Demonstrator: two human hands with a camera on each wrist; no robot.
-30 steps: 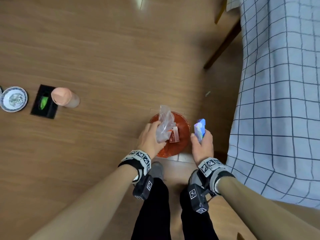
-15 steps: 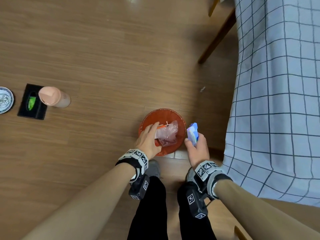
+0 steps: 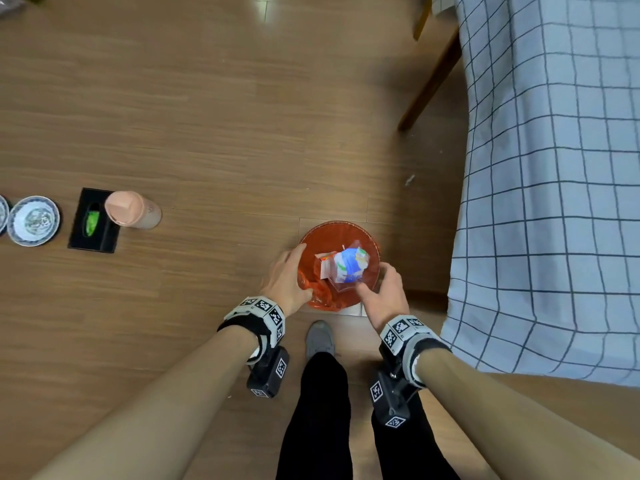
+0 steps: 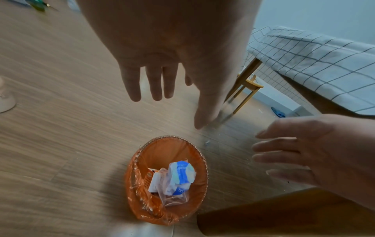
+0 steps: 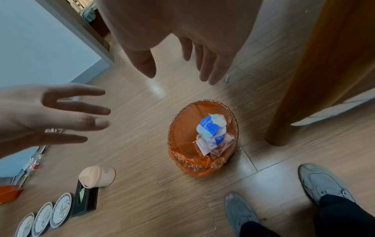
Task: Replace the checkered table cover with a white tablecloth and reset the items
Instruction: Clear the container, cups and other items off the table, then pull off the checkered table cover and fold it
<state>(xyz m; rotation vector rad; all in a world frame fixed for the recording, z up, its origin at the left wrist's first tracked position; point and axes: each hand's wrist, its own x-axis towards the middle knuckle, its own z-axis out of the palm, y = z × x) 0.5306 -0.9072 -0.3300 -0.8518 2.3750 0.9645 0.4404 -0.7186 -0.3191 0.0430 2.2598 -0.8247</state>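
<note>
A small bin with an orange liner [image 3: 341,237] [image 4: 162,149] [image 5: 192,112] stands on the wooden floor. Inside it lie a crumpled blue-and-white wrapper [image 3: 349,266] [image 4: 180,173] [image 5: 211,126], a clear plastic bag [image 4: 172,197] and a small white-and-orange carton [image 4: 153,181]. My left hand [image 3: 287,275] [image 4: 162,83] hovers above the bin's left rim with straight, spread fingers and holds nothing. Over the bin's right rim my right hand [image 3: 384,292] [image 5: 188,64] is just as empty, its fingers relaxed. The checkered table cover [image 3: 554,168] [image 4: 316,54] hangs over the table at the right.
On the floor to the left stand a pink lidded cup [image 3: 133,209] [image 5: 97,176], a black tissue box [image 3: 93,220] [image 5: 85,202] and blue-patterned plates [image 3: 33,220] [image 5: 61,205]. A wooden table leg [image 3: 429,84] [image 5: 304,80] rises beside the bin. My grey shoes [image 5: 322,181] stand just behind it.
My left hand has let go of the clear bag and my right hand of the blue-and-white wrapper. Both now lie in the bin, and both hands have opened above it.
</note>
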